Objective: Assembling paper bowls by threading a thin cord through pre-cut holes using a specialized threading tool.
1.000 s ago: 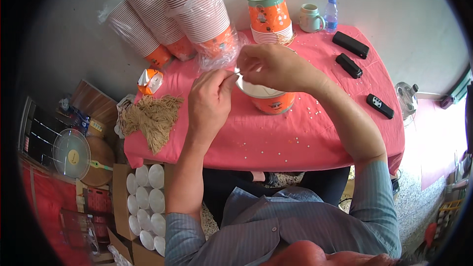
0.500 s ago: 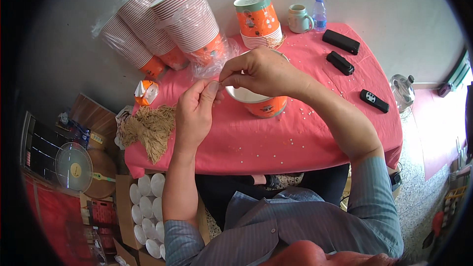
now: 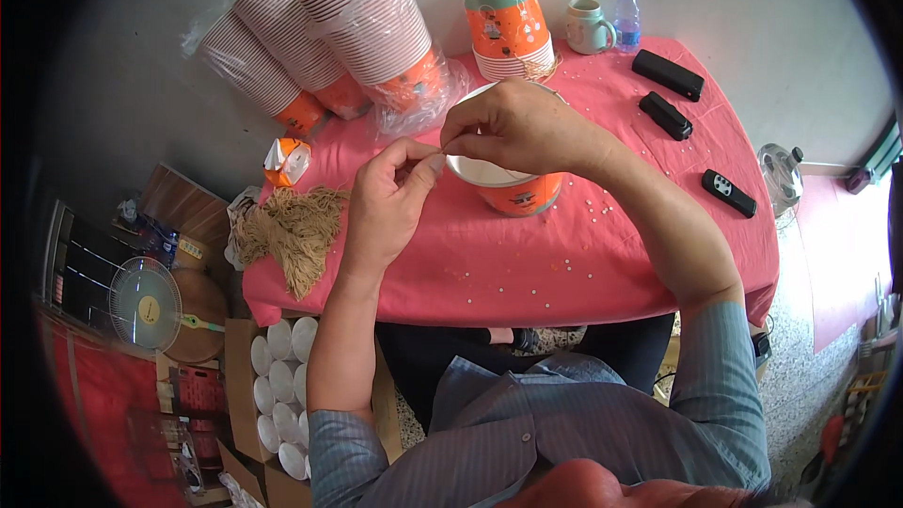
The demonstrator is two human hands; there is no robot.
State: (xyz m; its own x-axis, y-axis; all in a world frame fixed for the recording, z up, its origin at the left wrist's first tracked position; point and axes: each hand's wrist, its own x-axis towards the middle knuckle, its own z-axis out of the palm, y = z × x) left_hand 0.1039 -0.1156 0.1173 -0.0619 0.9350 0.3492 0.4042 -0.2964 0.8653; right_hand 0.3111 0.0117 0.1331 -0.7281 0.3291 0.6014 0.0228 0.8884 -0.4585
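Both hands meet over the orange cup point(image 3: 513, 190) on the pink table point(image 3: 527, 263). Left hand point(image 3: 390, 202) and right hand point(image 3: 513, 127) each pinch a thin string point(image 3: 440, 148) between fingertips.

Pale grey wall point(image 3: 141, 56) behind and past the hands, evenly lit, daylight look. Speckled grey floor point(image 3: 800, 376) off to the right of the hands, with a red mat point(image 3: 847, 254) further right and a small white fan point(image 3: 779, 169) lying there. Down-left of the hands: round table fan point(image 3: 146, 306) on a wooden stool point(image 3: 193, 320), red crate point(image 3: 198, 390) below that. Pink-clothed table point(image 3: 527, 273) underneath.
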